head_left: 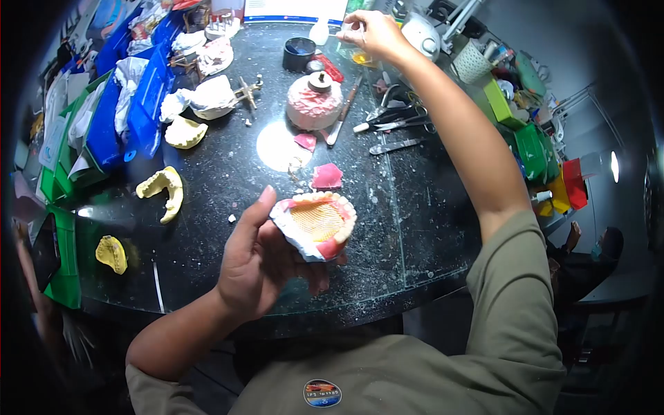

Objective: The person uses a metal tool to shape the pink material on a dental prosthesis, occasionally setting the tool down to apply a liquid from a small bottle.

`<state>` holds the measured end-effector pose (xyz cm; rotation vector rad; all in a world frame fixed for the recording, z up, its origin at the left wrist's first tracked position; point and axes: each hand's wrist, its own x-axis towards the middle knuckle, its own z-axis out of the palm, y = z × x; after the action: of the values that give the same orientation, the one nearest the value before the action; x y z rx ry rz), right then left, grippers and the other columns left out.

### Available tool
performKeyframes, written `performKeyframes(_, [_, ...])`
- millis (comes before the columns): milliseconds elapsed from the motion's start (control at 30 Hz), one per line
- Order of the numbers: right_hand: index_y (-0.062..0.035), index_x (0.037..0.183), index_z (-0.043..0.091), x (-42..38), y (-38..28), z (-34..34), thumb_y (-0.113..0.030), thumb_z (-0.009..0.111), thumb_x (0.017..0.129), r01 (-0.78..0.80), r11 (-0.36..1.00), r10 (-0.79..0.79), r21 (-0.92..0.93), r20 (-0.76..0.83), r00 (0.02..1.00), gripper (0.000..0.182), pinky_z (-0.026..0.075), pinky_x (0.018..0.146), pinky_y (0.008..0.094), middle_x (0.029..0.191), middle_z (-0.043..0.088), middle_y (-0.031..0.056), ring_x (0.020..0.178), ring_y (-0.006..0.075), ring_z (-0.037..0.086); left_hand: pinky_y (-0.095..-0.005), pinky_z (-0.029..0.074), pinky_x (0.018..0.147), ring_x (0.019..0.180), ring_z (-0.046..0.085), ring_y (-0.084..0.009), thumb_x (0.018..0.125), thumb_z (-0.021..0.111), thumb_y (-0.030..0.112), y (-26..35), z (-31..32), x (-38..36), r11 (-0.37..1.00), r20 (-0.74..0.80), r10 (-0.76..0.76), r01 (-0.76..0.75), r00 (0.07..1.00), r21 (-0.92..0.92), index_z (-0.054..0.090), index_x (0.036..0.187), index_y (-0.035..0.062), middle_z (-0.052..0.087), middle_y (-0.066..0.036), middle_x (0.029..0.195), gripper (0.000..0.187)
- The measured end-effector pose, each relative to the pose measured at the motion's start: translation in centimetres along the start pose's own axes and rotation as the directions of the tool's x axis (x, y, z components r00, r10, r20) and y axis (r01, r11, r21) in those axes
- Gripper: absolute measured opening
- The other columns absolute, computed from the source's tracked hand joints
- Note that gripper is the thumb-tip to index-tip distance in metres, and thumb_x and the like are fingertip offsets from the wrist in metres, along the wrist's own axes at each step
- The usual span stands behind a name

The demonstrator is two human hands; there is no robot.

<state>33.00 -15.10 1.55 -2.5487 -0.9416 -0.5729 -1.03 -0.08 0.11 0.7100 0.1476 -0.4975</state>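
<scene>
My left hand [259, 263] holds a dental model [317, 221] from below, over the front of the dark table. The model has a row of teeth, pink wax along its rim and a yellowish mesh in its middle. At the far side of the table, my right hand [373, 34] is closed beside a small glass vessel [361, 57] with amber contents; what its fingers pinch, if anything, is too small to name. Pink wax pieces [327, 176] lie just beyond the model. Farther back stands a round pink and white block [315, 101] with a metal knob.
Scissors [401, 123], a spatula [396, 146] and a wax knife [344, 114] lie right of centre. Yellow casts [164, 191] rest at the left, near blue bins [146, 104]. A black cup [299, 54] stands at the back. Another person [596, 266] is at far right.
</scene>
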Motion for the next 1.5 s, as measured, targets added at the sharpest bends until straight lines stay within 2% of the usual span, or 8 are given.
performKeyframes(367, [-0.0021, 0.083, 0.064, 3.0, 1.7, 3.1, -0.024, 0.078, 0.065, -0.19, 0.893, 0.219, 0.408, -0.025, 0.975, 0.032, 0.049, 0.072, 0.0298, 0.08, 0.064, 0.0071, 0.076, 0.0171, 0.061, -0.0354, 0.049, 0.055, 0.074, 0.062, -0.0276, 0.088, 0.025, 0.056, 0.4, -0.5, 0.0, 0.998, 0.032, 0.026, -0.024, 0.999, -0.059, 0.049, 0.115, -0.003, 0.061, -0.022, 0.09, 0.069])
performKeyframes(400, [-0.0015, 0.094, 0.057, 2.6, 2.7, 2.2, -0.005, 0.063, 0.079, -0.078, 0.415, 0.059, 0.906, 0.058, 0.997, 0.016, 0.05, 0.064, 0.029, 0.079, 0.06, 0.0074, 0.072, 0.0183, 0.059, -0.0356, 0.049, 0.056, 0.075, 0.061, -0.0277, 0.088, 0.026, 0.056, 0.5, -0.3, 0.0, 0.998, 0.028, 0.03, -0.029, 0.999, -0.059, 0.049, 0.116, -0.003, 0.061, -0.021, 0.091, 0.069])
performKeyframes(467, [-0.0006, 0.091, 0.055, 1.5, 4.6, -0.8, -0.003, 0.064, 0.076, 0.262, 0.756, -0.068, 0.6, -0.325, 0.943, 0.017, 0.049, 0.055, 0.0258, 0.082, 0.059, 0.0077, 0.075, 0.0156, 0.059, -0.0355, 0.049, 0.057, 0.082, 0.06, -0.0277, 0.088, 0.027, 0.056, 0.3, -0.3, 0.0, 0.997, 0.003, 0.047, -0.046, 0.999, -0.056, 0.049, 0.117, -0.0024, 0.061, -0.018, 0.093, 0.069])
performKeyframes(500, [-0.0022, 0.095, 0.054, -2.3, -0.1, -5.1, -0.004, 0.064, 0.076, -0.086, 0.374, 0.298, 0.924, -0.032, 0.954, 0.022, 0.049, 0.059, 0.0245, 0.085, 0.058, 0.0064, 0.076, 0.0144, 0.059, -0.0353, 0.048, 0.055, 0.085, 0.06, -0.0273, 0.088, 0.025, 0.055, 0.5, 0.0, -0.3, 0.998, -0.003, 0.022, -0.022, 1.0, -0.054, 0.047, 0.119, -0.0021, 0.061, -0.017, 0.092, 0.069])
performKeyframes(633, [0.0005, 0.094, 0.059, -13.0, 0.5, -12.5, -0.016, 0.065, 0.078, -0.004, 0.666, 0.156, 0.746, -0.134, 0.979, 0.024, 0.047, 0.073, 0.0283, 0.087, 0.061, 0.0052, 0.08, 0.0144, 0.059, -0.0321, 0.048, 0.048, 0.081, 0.059, -0.0271, 0.09, 0.019, 0.052, 0.1, 0.8, -0.5, 0.994, -0.06, 0.041, -0.047, 0.997, -0.098, 0.043, 0.123, -0.001, 0.059, -0.02, 0.092, 0.067])
performKeyframes(867, [0.0036, 0.106, 0.053, -32.5, -3.4, -18.1, -0.001, 0.061, 0.079, -0.504, 0.772, 0.548, 0.387, -0.005, 0.836, 0.028, 0.044, 0.081, 0.0271, 0.1, 0.061, 0.0107, 0.091, 0.0147, 0.056, -0.0334, 0.048, 0.039, 0.069, 0.058, -0.0281, 0.09, 0.023, 0.052, -0.8, 1.4, -0.4, 0.997, -0.129, 0.045, -0.052, 0.991, -0.052, 0.041, 0.124, -0.0033, 0.056, -0.025, 0.097, 0.067])
performKeyframes(1167, [-0.0031, 0.101, 0.062, -37.5, -4.6, -18.3, 0.006, 0.063, 0.07, -0.306, 0.948, 0.307, -0.084, 0.007, 0.952, 0.032, 0.045, 0.077, 0.0322, 0.093, 0.061, 0.0124, 0.086, 0.027, 0.058, -0.0334, 0.054, 0.065, 0.08, 0.059, -0.0262, 0.091, 0.033, 0.047, -1.2, 0.0, -0.1, 0.992, 0.074, 0.119, -0.122, 0.99, 0.03, 0.04, 0.126, -0.0013, 0.05, -0.024, 0.116, 0.059])
performKeyframes(1500, [-0.0039, 0.101, 0.062, -37.2, -4.8, -18.4, 0.009, 0.064, 0.065, -0.226, 0.959, 0.239, -0.169, 0.058, 0.969, 0.038, 0.045, 0.073, 0.0351, 0.091, 0.06, 0.0104, 0.084, 0.0269, 0.056, -0.0329, 0.051, 0.077, 0.091, 0.057, -0.0254, 0.091, 0.037, 0.045, -0.9, 0.0, -0.1, 0.994, 0.107, 0.099, -0.093, 0.989, -0.06, 0.041, 0.126, -0.0004, 0.048, -0.025, 0.12, 0.057])
